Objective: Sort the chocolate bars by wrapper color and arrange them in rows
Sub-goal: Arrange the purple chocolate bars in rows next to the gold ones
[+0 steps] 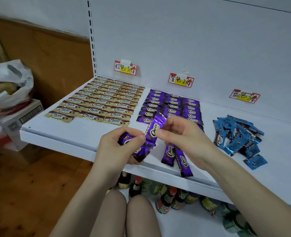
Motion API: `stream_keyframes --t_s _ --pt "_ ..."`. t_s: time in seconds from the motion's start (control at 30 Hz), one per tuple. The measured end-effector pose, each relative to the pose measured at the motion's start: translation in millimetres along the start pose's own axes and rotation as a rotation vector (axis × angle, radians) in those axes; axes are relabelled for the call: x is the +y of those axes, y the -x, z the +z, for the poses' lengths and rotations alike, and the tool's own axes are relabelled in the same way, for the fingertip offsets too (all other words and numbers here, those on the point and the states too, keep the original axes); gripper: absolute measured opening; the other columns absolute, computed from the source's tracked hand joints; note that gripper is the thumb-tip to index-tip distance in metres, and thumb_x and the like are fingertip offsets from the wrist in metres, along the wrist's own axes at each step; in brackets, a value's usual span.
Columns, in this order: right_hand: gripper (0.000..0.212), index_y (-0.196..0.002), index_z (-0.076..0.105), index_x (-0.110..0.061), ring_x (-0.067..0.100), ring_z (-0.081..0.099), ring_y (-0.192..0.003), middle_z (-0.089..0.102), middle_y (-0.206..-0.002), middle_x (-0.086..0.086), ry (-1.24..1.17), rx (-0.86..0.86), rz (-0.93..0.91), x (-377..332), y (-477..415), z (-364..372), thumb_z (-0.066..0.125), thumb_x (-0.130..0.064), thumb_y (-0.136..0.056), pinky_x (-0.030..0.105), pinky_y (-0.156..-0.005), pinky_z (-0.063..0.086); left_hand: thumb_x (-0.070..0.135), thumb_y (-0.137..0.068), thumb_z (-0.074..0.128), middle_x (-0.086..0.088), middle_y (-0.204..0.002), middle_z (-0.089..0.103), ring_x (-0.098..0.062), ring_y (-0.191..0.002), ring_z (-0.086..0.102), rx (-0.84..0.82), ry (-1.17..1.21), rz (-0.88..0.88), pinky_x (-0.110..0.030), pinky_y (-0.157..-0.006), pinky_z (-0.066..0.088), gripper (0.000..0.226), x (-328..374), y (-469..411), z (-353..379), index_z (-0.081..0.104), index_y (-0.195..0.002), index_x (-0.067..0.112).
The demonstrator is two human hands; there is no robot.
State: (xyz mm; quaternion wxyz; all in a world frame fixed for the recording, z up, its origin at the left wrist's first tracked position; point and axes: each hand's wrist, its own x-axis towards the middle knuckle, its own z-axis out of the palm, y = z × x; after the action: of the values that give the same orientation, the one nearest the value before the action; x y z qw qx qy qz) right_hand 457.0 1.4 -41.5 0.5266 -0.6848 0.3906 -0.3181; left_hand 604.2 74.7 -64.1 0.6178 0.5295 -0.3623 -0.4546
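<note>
Fingers (114, 134) of the left hand (122, 147) curl round a clutch of crinkly purple foil bars (138, 153), while the right hand (184, 137) pinches another purple bar (154, 132) upright above the white shelf (73, 134). Behind, flat gold bars (97, 101) and purple rows (172, 105) lie aligned, with glossy blue bars (237, 135) heaped at the right. A thin plastic bag (9, 82) at far left holds packets.

A small shop is shown. A white metal display shelf (59, 135) with a slotted upright (92, 40) fills the middle of the frame. 3 handwritten price tags (125, 67) are taped to its back panel (192, 40), with wrapped bars (97, 101) laid out below them. Bottles (165, 200) are stocked on the lower level, at the bottom of the frame.
</note>
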Motion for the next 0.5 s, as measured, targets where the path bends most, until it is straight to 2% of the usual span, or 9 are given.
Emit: stream_keyframes --t_s 0.07,0.1,0.17,0.23,0.33,0.4,0.5 --pt "0.041 -0.105 0.054 -0.039 -0.007 0.056 -0.094 0.06 -0.104 -0.019 0.239 -0.043 -0.2 -1.8 -3.7 -6.4 0.074 -0.023 -0.072 0.016 -0.08 0.048 0.003 -0.083 0.065 0.01 -0.06 0.067 -0.005 -0.059 0.067 -0.038 -0.06 -0.017 -0.023 -0.043 0.052 0.011 2.3 -0.3 -6.6 0.064 -0.075 0.011" --pt "0.044 -0.11 0.054 -0.04 -0.006 0.053 -0.102 0.057 -0.111 -0.023 0.389 -0.086 -0.31 -4.3 -6.1 -9.3 0.074 -0.023 -0.074 0.017 -0.084 0.047 0.002 -0.083 0.065 0.011 -0.059 0.066 -0.004 -0.058 0.066 -0.051 -0.076 -0.026 -0.023 -0.042 0.052 0.012 2.9 -0.9 -10.1 0.064 -0.075 0.01" --pt "0.034 -0.111 0.064 -0.024 -0.002 0.053 -0.103 0.059 -0.109 -0.018 0.627 -0.199 -0.502 -6.2 -12.4 -12.6 0.071 -0.027 -0.077 0.014 -0.087 0.045 0.002 -0.083 0.065 0.009 -0.061 0.067 -0.005 -0.059 0.066 -0.055 -0.088 -0.043 -0.023 -0.042 0.051 0.011 2.2 -2.9 -16.6 0.065 -0.076 0.01" --pt "0.034 -0.103 0.069 -0.009 0.003 0.055 -0.098 0.067 -0.103 -0.002 0.746 -0.282 -0.6 -3.7 -19.0 -14.7 0.067 -0.03 -0.076 0.013 -0.087 0.043 0.002 -0.083 0.066 0.007 -0.062 0.068 -0.007 -0.059 0.067 -0.041 -0.082 -0.062 -0.023 -0.042 0.052 0.01 0.8 -4.9 -20.4 0.065 -0.076 0.01" --pt "0.028 -0.096 0.072 -0.009 0.006 0.056 -0.09 0.068 -0.094 0.003 0.795 -0.312 -0.574 1.2 -26.8 -11.9 0.069 -0.028 -0.076 0.017 -0.079 0.046 0.003 -0.083 0.065 0.001 -0.064 0.068 -0.01 -0.057 0.066 0.021 -0.024 -0.086 -0.022 -0.043 0.051 0.009 -2.5 -6.4 -23.2 0.064 -0.077 0.01" --pt "0.02 -0.093 0.072 -0.013 0.005 0.056 -0.085 0.066 -0.089 -0.002 0.789 -0.226 -0.505 6.2 -32.3 -10.9 0.07 -0.027 -0.078 0.019 -0.074 0.046 0.006 -0.083 0.064 -0.007 -0.08 0.066 -0.016 -0.067 0.067 0.1 0.076 -0.115 -0.023 -0.047 0.054 0.004 -6.7 -7.4 -27.5 0.063 -0.082 0.01" --pt "0.014 -0.091 0.071 -0.016 0.005 0.056 -0.082 0.064 -0.087 -0.006 0.853 -0.053 -0.388 15.2 -41.1 -4.4 0.069 -0.025 -0.081 0.029 -0.077 0.047 0.007 -0.082 0.064 -0.013 -0.095 0.064 -0.025 -0.084 0.067 0.164 0.199 -0.14 -0.027 -0.056 0.058 0.011 -13.3 -7.3 -34.9 0.063 -0.092 0.011"
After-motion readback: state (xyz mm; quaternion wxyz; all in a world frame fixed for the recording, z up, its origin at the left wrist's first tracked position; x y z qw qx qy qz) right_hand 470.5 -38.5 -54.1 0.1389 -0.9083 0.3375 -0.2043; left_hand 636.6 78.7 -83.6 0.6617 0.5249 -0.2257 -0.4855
